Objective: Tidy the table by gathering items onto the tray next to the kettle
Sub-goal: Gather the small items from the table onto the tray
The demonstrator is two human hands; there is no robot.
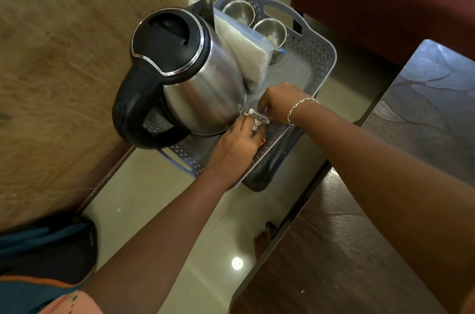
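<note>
A small white tube (259, 117) printed "Heybright" is held over the near corner of the grey tray (317, 56), just beside the base of the kettle (198, 82). It is pinched from above by the fingertips of the right hand (279, 102), while the fingers of the left hand (235, 145) are curled round a second tube (254, 130) lying just beneath the first and partly hidden. The two hands are brought close together, fingertips almost meeting over the tubes. A small orange item (262, 143) is glimpsed under the left hand; what it is cannot be told. A thin silver bracelet (300, 105) is worn on the right wrist.

Beyond the left hand the steel kettle with its black lid and handle is stood on the tray, and most of that side is taken up by it. Beyond the right hand a clear zip bag (248, 56) with pale contents is leaned against the kettle's far side. Further out, past the bag, two steel cups (270, 32) are set side by side in the tray's far corner, close to a cut-out handle in the rim. The tray is carried by a pale glossy desk (159, 185). Well to the right of the right forearm a dark patterned surface (424, 97) is seen, and a brown panel (56, 56) is seen to the left of the kettle
</note>
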